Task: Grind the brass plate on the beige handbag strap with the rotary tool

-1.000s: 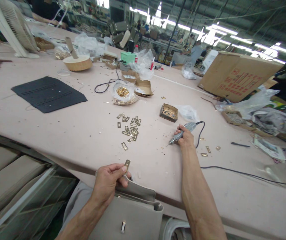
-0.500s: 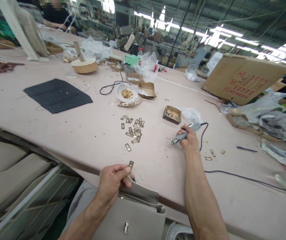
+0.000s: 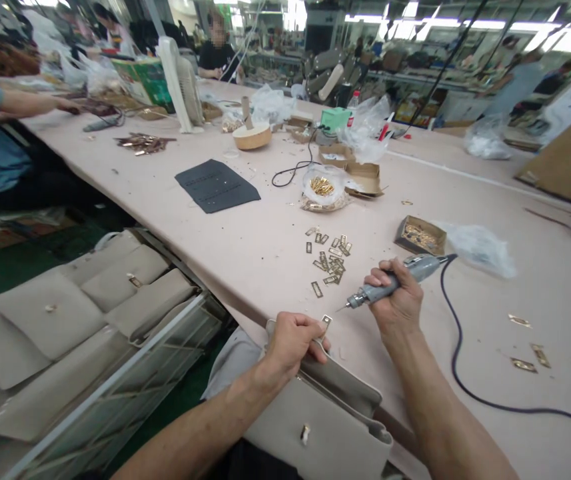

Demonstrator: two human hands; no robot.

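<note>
Between the thumb and fingers of my left hand (image 3: 292, 340) is a small metal plate (image 3: 326, 323), pinched against the flap edge of a grey-beige bag (image 3: 330, 427). The bag leans at the table's front edge, a metal clasp on its front. My right hand (image 3: 398, 297) is wrapped round a grey electric screwdriver (image 3: 390, 280); its thin tip points left, a little right of the plate and apart from it. Loose rectangular metal plates (image 3: 332, 263) lie in a heap beyond my hands.
A small box of fittings (image 3: 421, 235) and a bag of gold pieces (image 3: 322, 189) stand on the table (image 3: 205, 247). The screwdriver's cable (image 3: 458, 347) curves rightward. Several bags (image 3: 60, 313) fill a rack at lower left. Another person's arm (image 3: 25, 103) reaches in at far left.
My view has turned left, showing more of the bag rack and another person. My right hand has lifted the screwdriver and brought its tip close to the plate in my left hand.
</note>
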